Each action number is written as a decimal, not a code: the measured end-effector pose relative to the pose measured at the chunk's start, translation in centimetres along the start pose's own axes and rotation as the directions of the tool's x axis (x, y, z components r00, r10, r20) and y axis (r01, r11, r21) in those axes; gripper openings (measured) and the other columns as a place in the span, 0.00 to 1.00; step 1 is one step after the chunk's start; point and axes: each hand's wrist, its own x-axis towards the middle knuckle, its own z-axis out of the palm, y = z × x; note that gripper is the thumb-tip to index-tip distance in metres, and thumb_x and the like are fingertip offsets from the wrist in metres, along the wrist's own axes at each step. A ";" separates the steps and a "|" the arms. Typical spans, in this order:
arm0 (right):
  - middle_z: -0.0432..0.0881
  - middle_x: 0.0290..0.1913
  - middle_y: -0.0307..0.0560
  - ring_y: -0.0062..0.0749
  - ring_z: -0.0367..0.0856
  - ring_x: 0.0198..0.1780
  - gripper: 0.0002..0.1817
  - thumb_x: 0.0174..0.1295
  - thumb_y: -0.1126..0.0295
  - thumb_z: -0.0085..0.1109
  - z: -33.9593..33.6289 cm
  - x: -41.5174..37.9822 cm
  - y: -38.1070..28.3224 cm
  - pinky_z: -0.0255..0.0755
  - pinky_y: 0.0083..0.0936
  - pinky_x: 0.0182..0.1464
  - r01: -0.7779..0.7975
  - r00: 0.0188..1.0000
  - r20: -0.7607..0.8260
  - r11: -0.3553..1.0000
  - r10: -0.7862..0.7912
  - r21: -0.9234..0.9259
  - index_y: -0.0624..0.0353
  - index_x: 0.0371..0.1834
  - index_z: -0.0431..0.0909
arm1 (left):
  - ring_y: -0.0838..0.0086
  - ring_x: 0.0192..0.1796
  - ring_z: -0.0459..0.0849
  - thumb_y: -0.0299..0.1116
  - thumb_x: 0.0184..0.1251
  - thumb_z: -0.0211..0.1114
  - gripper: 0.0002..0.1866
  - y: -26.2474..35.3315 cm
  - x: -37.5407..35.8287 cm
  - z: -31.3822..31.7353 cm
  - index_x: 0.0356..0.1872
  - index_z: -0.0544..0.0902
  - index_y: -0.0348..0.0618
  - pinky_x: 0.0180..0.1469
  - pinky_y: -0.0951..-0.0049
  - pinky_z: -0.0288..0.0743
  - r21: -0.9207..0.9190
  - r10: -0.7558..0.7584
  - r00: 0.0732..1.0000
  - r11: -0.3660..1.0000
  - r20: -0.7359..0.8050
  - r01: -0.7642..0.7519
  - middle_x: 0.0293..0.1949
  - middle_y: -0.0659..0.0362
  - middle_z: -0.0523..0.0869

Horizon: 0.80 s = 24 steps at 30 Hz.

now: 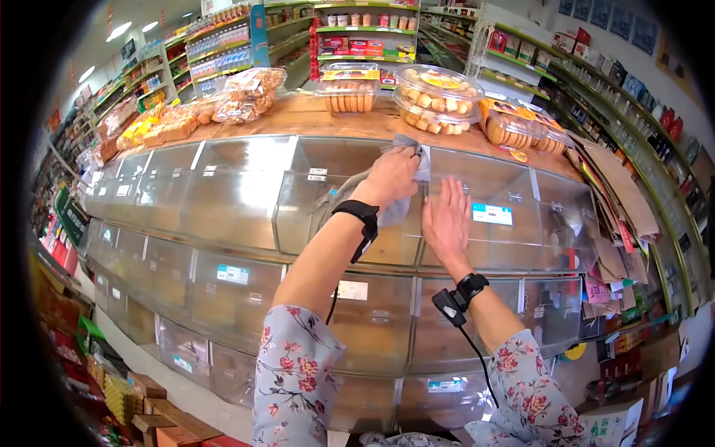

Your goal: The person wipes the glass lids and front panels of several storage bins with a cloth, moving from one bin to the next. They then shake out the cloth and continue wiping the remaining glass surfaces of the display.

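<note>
My left hand [393, 177] is closed around a grey cloth [408, 206], at the top edge of a clear plastic bin [309, 201] in the upper row of the display. Part of the cloth hangs below the fingers, against the bin front. Just to the right, my right hand [447, 221] lies with its fingers stretched out on the front of the neighbouring clear bin [503, 190], beside its blue-and-white label [492, 214]. Nothing is held in that hand. Both wrists wear black straps, with cables running down from them.
Along the wooden top [298, 119] stand round tubs of biscuits [436, 100], a box of cookies [348, 93] and bagged snacks [249, 93]. Folded cardboard [614, 182] leans at the right end. Cardboard boxes [179, 421] sit on the floor at lower left. Stocked shelves [365, 41] rise behind.
</note>
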 end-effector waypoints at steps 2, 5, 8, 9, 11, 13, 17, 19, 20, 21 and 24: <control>0.64 0.75 0.56 0.47 0.55 0.79 0.32 0.70 0.56 0.50 0.1 -0.1 0.3 0.45 0.48 0.79 0.011 1.000 -0.005 1.000 -0.011 0.015 0.66 0.71 0.64 | 0.52 0.58 0.81 0.34 0.48 0.68 0.23 -0.7 -0.2 0.7 0.45 0.82 0.29 0.63 0.60 0.75 0.045 0.085 0.993 0.996 -0.087 -0.081 0.51 0.43 0.84; 0.64 0.74 0.57 0.48 0.56 0.78 0.31 0.70 0.56 0.50 0.1 -0.1 0.5 0.46 0.48 0.78 0.024 1.000 -0.007 1.000 -0.024 0.002 0.67 0.71 0.64 | 0.49 0.52 0.84 0.33 0.50 0.67 0.21 -3.4 -1.9 -1.4 0.46 0.81 0.31 0.58 0.56 0.78 0.092 -0.136 0.990 0.986 -0.036 0.138 0.47 0.41 0.85; 0.65 0.74 0.57 0.49 0.56 0.78 0.31 0.70 0.56 0.49 0.2 -0.1 0.4 0.47 0.49 0.78 0.020 1.000 -0.019 1.000 -0.020 0.005 0.67 0.70 0.64 | 0.51 0.55 0.83 0.31 0.51 0.64 0.17 -7.7 -6.6 -5.2 0.42 0.84 0.33 0.59 0.59 0.77 0.090 -0.470 0.883 0.879 -0.013 0.469 0.52 0.44 0.84; 0.65 0.74 0.57 0.49 0.56 0.78 0.31 0.70 0.56 0.49 0.2 -0.1 0.5 0.47 0.49 0.78 0.022 1.000 -0.023 1.000 -0.022 0.003 0.67 0.70 0.64 | 0.50 0.55 0.82 0.30 0.51 0.63 0.17 -9.4 -8.5 -5.6 0.43 0.84 0.32 0.59 0.58 0.77 0.112 -0.510 0.859 0.852 -0.045 0.512 0.52 0.44 0.84; 0.65 0.74 0.57 0.49 0.56 0.78 0.31 0.70 0.56 0.49 0.4 -0.1 0.5 0.47 0.49 0.78 0.019 0.999 -0.029 1.000 -0.019 0.002 0.67 0.70 0.64 | 0.48 0.57 0.81 0.29 0.52 0.61 0.18 -8.8 -12.2 -7.9 0.45 0.82 0.31 0.61 0.57 0.76 0.089 -0.482 0.863 0.863 -0.153 0.498 0.53 0.42 0.83; 0.65 0.74 0.57 0.49 0.57 0.78 0.31 0.71 0.56 0.49 0.6 0.0 0.6 0.47 0.49 0.78 0.021 0.999 -0.034 1.000 -0.021 0.001 0.66 0.70 0.65 | 0.48 0.58 0.80 0.28 0.52 0.61 0.19 -6.9 -14.5 -9.1 0.47 0.80 0.30 0.62 0.56 0.75 0.149 -0.458 0.886 0.874 -0.067 0.463 0.54 0.41 0.83; 0.65 0.74 0.57 0.49 0.57 0.78 0.31 0.71 0.54 0.49 0.7 -0.2 0.7 0.47 0.50 0.78 0.014 0.999 -0.039 1.000 -0.013 0.007 0.66 0.70 0.65 | 0.46 0.60 0.78 0.25 0.49 0.62 0.22 -3.7 -19.5 -9.3 0.48 0.79 0.27 0.64 0.56 0.73 0.198 -0.377 0.926 0.907 -0.018 0.373 0.55 0.38 0.81; 0.65 0.74 0.57 0.49 0.57 0.78 0.31 0.71 0.54 0.49 0.7 -0.4 0.7 0.47 0.50 0.78 0.014 0.999 -0.036 1.000 -0.014 -0.007 0.66 0.70 0.65 | 0.46 0.60 0.78 0.25 0.48 0.63 0.22 -1.6 -21.4 -10.6 0.48 0.79 0.26 0.65 0.56 0.72 0.197 -0.353 0.936 0.918 0.003 0.346 0.56 0.37 0.81; 0.65 0.74 0.57 0.49 0.57 0.78 0.32 0.71 0.54 0.49 0.7 -0.2 0.6 0.47 0.50 0.78 0.020 0.999 -0.038 1.000 -0.021 -0.017 0.66 0.70 0.65 | 0.46 0.60 0.78 0.24 0.48 0.63 0.22 -1.1 -21.7 -11.0 0.48 0.79 0.25 0.65 0.57 0.72 0.194 -0.342 0.940 0.922 0.006 0.334 0.57 0.37 0.80; 0.65 0.74 0.57 0.49 0.57 0.78 0.32 0.71 0.54 0.49 0.6 0.0 0.5 0.47 0.50 0.78 0.019 0.999 -0.038 1.000 -0.020 -0.018 0.66 0.70 0.65 | 0.46 0.61 0.77 0.24 0.47 0.64 0.22 -1.3 -21.6 -11.2 0.48 0.79 0.26 0.65 0.57 0.72 0.194 -0.335 0.942 0.924 0.005 0.328 0.57 0.36 0.80; 0.66 0.74 0.56 0.48 0.58 0.77 0.32 0.71 0.53 0.49 0.5 0.0 0.5 0.48 0.50 0.77 0.009 0.999 -0.043 1.000 -0.010 -0.026 0.66 0.70 0.65 | 0.44 0.59 0.77 0.24 0.48 0.63 0.20 -3.0 -20.9 -10.4 0.45 0.78 0.27 0.63 0.55 0.73 0.178 -0.302 0.953 0.937 -0.030 0.302 0.56 0.37 0.80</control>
